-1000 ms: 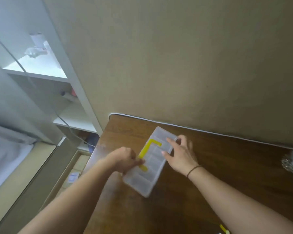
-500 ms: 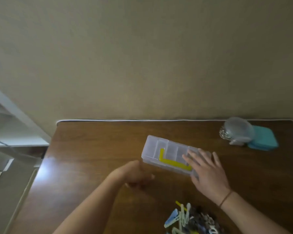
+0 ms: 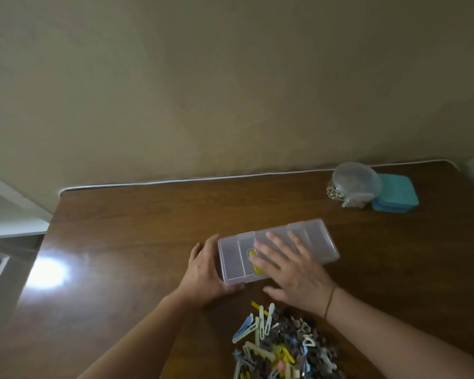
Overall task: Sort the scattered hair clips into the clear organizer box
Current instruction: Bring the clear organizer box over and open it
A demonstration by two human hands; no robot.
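Two hands meet on the clear organizer box, which lies closed and flat on the wooden table. Your left hand cups the box's left end, fingers curled against its side wall. Your right hand rests on the lid with fingers straight and spread, gripping nothing. Just below the box lies the heap of hair clips. Well to the box's upper right stand a round clear container and a teal case.

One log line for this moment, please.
box closed on table | left hand grips end | right hand flat on lid | clips unsorted
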